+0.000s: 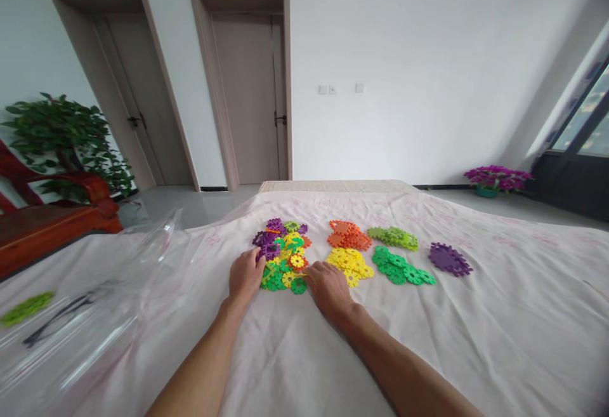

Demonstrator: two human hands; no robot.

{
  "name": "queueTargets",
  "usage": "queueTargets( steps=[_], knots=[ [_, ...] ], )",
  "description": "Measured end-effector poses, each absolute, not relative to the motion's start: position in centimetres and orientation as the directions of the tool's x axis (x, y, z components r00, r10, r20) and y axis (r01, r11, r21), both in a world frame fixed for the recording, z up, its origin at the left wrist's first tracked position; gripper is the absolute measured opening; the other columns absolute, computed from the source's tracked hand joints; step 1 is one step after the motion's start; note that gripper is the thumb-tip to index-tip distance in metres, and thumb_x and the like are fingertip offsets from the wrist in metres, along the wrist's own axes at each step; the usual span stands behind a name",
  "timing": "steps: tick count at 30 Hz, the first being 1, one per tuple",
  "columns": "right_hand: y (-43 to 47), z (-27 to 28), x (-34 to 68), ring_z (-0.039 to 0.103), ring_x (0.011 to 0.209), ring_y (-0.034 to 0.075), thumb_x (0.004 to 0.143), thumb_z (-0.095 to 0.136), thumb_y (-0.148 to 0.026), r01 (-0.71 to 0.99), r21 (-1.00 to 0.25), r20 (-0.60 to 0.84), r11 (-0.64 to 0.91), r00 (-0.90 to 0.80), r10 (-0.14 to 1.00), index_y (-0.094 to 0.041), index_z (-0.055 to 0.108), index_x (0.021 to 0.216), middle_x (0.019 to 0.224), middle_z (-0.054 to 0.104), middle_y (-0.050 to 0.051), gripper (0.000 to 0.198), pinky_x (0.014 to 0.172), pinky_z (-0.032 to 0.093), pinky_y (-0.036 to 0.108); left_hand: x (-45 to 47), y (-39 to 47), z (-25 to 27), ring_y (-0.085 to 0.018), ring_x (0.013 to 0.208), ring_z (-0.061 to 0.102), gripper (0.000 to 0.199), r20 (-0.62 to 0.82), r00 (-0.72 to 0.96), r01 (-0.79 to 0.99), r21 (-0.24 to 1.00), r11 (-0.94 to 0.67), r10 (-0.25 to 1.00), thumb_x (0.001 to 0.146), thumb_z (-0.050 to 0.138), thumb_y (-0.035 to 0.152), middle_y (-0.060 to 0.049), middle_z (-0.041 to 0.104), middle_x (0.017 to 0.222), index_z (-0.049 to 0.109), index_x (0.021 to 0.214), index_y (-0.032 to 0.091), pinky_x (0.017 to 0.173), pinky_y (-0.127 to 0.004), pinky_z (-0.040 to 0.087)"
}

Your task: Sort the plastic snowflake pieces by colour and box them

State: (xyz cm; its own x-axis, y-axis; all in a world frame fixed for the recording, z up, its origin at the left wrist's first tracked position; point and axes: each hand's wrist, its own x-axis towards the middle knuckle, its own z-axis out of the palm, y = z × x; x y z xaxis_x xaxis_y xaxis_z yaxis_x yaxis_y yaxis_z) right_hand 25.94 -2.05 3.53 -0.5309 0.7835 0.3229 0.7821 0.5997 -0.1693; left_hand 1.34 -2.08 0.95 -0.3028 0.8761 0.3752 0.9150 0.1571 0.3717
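Observation:
A mixed pile of plastic snowflake discs (288, 255) in purple, yellow, green and orange lies between my hands. My left hand (245, 275) is at the pile's left edge, its fingers curled together against the purple discs (271, 251); whether one is held is hidden. On the other side, my right hand (329, 287) has thumb and fingers closed on a yellow snowflake disc (301, 275) at the pile's edge. Just beyond it are sorted heaps: yellow discs (351, 264), orange discs (347, 236), green discs (399, 267), light green discs (394, 237) and purple discs (450, 259).
A pale, wrinkled cloth (514, 322) covers the table. Clear plastic packaging (104, 322) lies at the left, with dark-framed glasses (59, 318) and light green discs (27, 308) around it. A wooden chair (90, 214) stands beyond the table's left edge.

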Motion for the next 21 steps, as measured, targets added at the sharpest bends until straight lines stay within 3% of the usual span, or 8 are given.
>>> queueTargets(
  steps=[4, 10, 13, 21],
  knots=[
    [-1.8, 3.4, 27.0, 0.064, 0.095, 0.018, 0.101, 0.044, -0.032, 0.754, -0.300, 0.430, 0.585, -0.441, 0.788, -0.025, 0.066, 0.117, 0.100, 0.071, 0.005, 0.028, 0.083, 0.042, 0.026, 1.4, -2.3, 1.0, -0.022, 0.115, 0.060, 0.042, 0.382, -0.286, 0.920, 0.365, 0.141, 0.879, 0.095, 0.042, 0.035, -0.011, 0.066, 0.124, 0.061, 0.128, 0.016, 0.101, -0.034, 0.041],
    [0.3, 3.6, 30.1, 0.060, 0.109, 0.021, 0.100, 0.035, -0.028, 0.790, -0.384, 0.541, 0.478, -0.227, 0.810, -0.021, 0.057, 0.133, 0.120, 0.067, 0.009, 0.040, 0.095, 0.043, 0.030, 1.4, -2.4, 1.1, -0.021, 0.117, 0.059, 0.042, 0.383, -0.269, 0.926, 0.356, 0.128, 0.884, 0.096, 0.041, 0.035, -0.010, 0.066, 0.125, 0.060, 0.128, 0.017, 0.103, -0.032, 0.040],
    [1.7, 3.6, 31.7, 0.058, 0.114, 0.020, 0.098, 0.035, -0.025, 0.827, -0.404, 0.531, 0.392, -0.137, 0.836, -0.020, 0.056, 0.134, 0.126, 0.065, 0.008, 0.042, 0.098, 0.041, 0.032, 1.5, -2.5, 1.2, -0.021, 0.117, 0.059, 0.042, 0.383, -0.269, 0.925, 0.358, 0.127, 0.884, 0.095, 0.042, 0.034, -0.010, 0.066, 0.126, 0.060, 0.128, 0.017, 0.103, -0.032, 0.040],
    [3.4, 3.0, 33.8, 0.056, 0.109, 0.023, 0.098, 0.036, -0.027, 0.901, -0.390, 0.407, 0.189, -0.016, 0.913, -0.025, 0.069, 0.118, 0.114, 0.068, 0.006, 0.039, 0.094, 0.039, 0.034, 1.6, -2.5, 1.3, -0.022, 0.117, 0.059, 0.042, 0.379, -0.271, 0.925, 0.356, 0.131, 0.885, 0.095, 0.041, 0.034, -0.011, 0.066, 0.126, 0.061, 0.128, 0.017, 0.103, -0.033, 0.041]
  ],
)
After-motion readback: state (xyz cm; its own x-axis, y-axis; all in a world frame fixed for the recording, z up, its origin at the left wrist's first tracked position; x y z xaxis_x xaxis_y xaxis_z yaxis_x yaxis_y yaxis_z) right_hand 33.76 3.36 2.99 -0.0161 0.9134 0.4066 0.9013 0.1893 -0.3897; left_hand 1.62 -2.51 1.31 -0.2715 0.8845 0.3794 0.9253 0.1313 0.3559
